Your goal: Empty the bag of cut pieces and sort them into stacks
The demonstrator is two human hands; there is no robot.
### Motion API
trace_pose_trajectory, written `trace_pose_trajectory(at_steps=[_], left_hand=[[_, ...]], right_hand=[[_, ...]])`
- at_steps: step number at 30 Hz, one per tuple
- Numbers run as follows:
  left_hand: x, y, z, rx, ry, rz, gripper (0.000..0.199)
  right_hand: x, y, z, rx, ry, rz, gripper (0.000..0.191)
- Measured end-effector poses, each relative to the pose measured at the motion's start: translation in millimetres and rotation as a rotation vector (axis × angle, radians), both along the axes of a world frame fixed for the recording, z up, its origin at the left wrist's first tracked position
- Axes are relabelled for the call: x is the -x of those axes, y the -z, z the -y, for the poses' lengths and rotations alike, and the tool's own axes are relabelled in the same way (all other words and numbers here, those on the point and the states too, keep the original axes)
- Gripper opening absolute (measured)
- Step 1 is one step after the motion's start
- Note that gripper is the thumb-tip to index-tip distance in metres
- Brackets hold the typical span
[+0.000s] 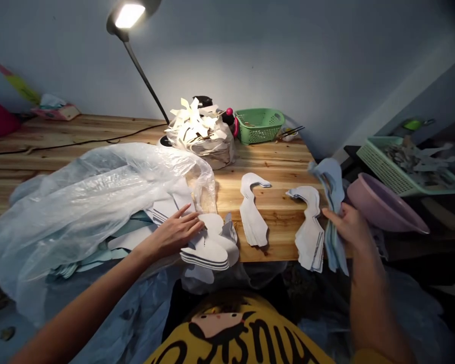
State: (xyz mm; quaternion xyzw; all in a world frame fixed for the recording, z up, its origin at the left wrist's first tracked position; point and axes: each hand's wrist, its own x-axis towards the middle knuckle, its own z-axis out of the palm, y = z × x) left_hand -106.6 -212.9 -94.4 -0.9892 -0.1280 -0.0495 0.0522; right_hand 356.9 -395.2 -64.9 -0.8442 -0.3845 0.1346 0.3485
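My left hand point(176, 231) lies flat, fingers extended, on a stack of white curved cut-out pieces point(208, 250) at the table's front edge. My right hand point(349, 227) grips a bunch of pale blue cut-out pieces point(332, 202) that hang upright and look blurred. Two more stacks of white cut-outs lie on the wood between my hands: one point(253, 215) in the middle and one point(310, 230) just left of my right hand. A transparent plastic bag point(87, 202) with pale sheets point(167, 207) inside spreads left of my left hand.
A wooden table point(273, 172) holds a bundle of cream cut-outs point(200, 134), a green basket point(258, 125) and a lamp point(127, 15). Right of the table sit a pink bowl point(382, 202) and a green tray point(402, 169) of scraps.
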Motion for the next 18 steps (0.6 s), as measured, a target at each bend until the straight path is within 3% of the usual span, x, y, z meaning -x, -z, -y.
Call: trace_pose_trajectory(at_steps=[3, 6, 8, 10, 12, 14, 16, 18], left_hand=[[-6.9, -2.6, 3.9, -0.057, 0.027, 0.072, 0.034], [-14.3, -4.3, 8.7, -0.085, 0.011, 0.185, 0.035], [-21.5, -6.8, 11.7, -0.097, -0.04, 0.264, 0.036], [-32.6, -11.3, 14.8, -0.113, -0.126, 0.328, 0.032], [-48.2, -17.2, 18.1, -0.133, -0.255, 0.391, 0.025], [-67.4, -23.3, 21.9, -0.124, -0.404, 0.444, 0.017], [-87.9, -28.0, 25.5, -0.079, -0.543, 0.47, 0.012], [-107.1, -30.0, 27.1, 0.002, -0.668, 0.46, 0.018]], right_hand=[[7.4, 31.6, 5.5, 0.212, 0.083, 0.401, 0.053], [38.7, 41.8, 3.6, 0.01, 0.084, 0.598, 0.068], [67.8, 38.7, 1.3, -0.18, -0.039, 0.514, 0.061], [98.2, 36.4, -4.6, -0.273, -0.266, 0.276, 0.047], [126.2, 40.4, -16.9, -0.263, -0.478, -0.037, 0.037], [150.0, 50.7, -36.5, -0.245, -0.581, -0.386, 0.041], [169.4, 62.4, -60.7, -0.345, -0.528, -0.783, 0.055], [183.7, 70.2, -84.2, -0.545, -0.364, -1.192, 0.055]])
